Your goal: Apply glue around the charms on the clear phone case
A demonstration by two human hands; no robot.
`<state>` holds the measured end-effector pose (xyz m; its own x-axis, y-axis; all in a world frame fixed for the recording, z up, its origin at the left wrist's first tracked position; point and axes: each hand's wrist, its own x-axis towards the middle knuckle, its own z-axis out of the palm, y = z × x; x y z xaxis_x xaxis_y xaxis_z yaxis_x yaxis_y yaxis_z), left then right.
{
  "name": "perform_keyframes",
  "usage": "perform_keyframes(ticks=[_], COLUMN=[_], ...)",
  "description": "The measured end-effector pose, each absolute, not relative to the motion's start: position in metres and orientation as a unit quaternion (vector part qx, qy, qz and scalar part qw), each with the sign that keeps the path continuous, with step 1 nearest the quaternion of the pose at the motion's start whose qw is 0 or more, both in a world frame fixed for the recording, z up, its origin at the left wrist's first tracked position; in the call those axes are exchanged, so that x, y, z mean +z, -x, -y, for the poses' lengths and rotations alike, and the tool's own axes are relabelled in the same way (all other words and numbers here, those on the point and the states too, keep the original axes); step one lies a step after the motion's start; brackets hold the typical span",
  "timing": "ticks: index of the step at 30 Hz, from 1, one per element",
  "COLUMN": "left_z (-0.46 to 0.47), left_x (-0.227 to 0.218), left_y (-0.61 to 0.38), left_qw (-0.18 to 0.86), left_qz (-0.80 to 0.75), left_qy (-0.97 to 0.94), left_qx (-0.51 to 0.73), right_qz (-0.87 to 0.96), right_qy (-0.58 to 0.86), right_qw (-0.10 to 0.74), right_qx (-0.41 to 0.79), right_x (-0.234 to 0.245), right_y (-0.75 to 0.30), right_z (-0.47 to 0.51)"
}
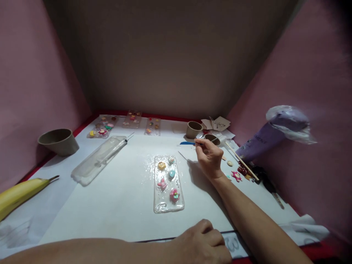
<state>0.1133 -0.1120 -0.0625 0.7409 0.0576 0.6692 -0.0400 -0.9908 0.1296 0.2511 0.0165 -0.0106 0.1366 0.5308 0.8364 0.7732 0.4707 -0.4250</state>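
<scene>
A clear phone case [167, 203] lies mid-table, with a pink rabbit charm [162, 184], a pink flower charm [174, 195], a blue charm [172, 174] and a yellowish charm [161, 165] on it. Wet-looking gloss covers the case and specks the paper around it. My right hand [209, 157] is raised right of the case, thumb and fingers pinched together; what sits in the pinch is too small to name. My left hand [202, 242] rests curled at the table's front edge, below the case, its fingertips hidden.
Brown cups [194, 130] stand behind my right hand, and another cup [59, 142] at left. A syringe [117, 148] lies on a clear tray [88, 167]. Decorated cases [153, 126] line the back. Loose charms [236, 176], a wooden stick [242, 161] and a purple bag [261, 139] are at right; a banana [22, 192] at left.
</scene>
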Motion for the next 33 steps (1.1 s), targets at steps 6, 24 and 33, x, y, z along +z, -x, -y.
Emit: perform_keyframes(ticks=[6, 24, 33], left_z=[0.112, 0.111, 0.116], left_x=[-0.065, -0.041, -0.038], left_y=[-0.114, -0.113, -0.11], left_qw=[0.045, 0.043, 0.016], left_qz=[-0.002, 0.03, 0.016], left_qy=[-0.933, -0.875, -0.892], left_qx=[0.357, 0.482, 0.452], right_qz=[0.661, 0.659, 0.671], right_qy=[0.511, 0.501, 0.475], right_qw=[0.522, 0.541, 0.553], right_qx=[-0.171, -0.147, -0.137], right_x=[-0.011, -0.016, -0.018], right_y=[-0.254, -0.252, -0.253], right_z=[-0.022, -0.029, -0.032])
